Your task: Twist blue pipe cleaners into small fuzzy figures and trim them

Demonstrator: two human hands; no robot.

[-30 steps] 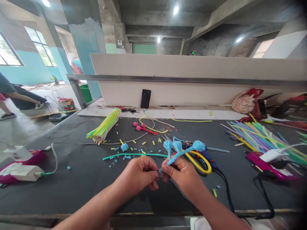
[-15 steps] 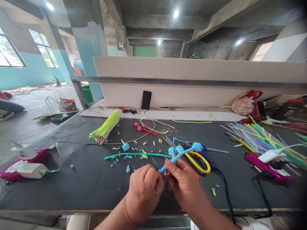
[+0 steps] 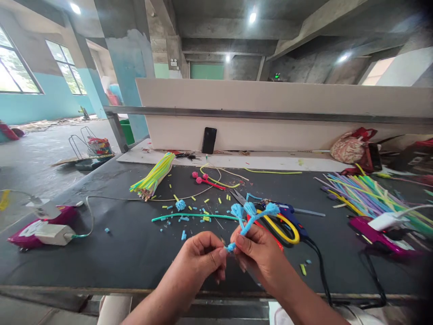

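A light-blue pipe-cleaner branch [image 3: 249, 221] with three fluffy knobs is held over the dark table [image 3: 135, 262]. My right hand [image 3: 257, 248] pinches its stem between thumb and fingers. At the lower left end of the stem, my left hand [image 3: 206, 256] has thumb and index finger closed on the twisted tip. Behind my right hand lie scissors [image 3: 277, 225] with yellow and red handles, beside a blue glue gun [image 3: 292, 220]. A teal pipe cleaner [image 3: 189, 216] lies beyond my left hand, among small blue and yellow cut pieces.
A yellow-green bundle [image 3: 154, 176] lies at the back left, with red-knobbed stems [image 3: 206, 179] right of it. A phone [image 3: 209, 140] leans on the back board. Colored pipe cleaners [image 3: 368, 194] spread at the right. Purple power strips [image 3: 25, 234] with white plugs sit at both sides.
My left hand has turned from a curled fist to a pinch at the stem's end. The blue branch has tilted more upright in my right hand. The view has shifted slightly.
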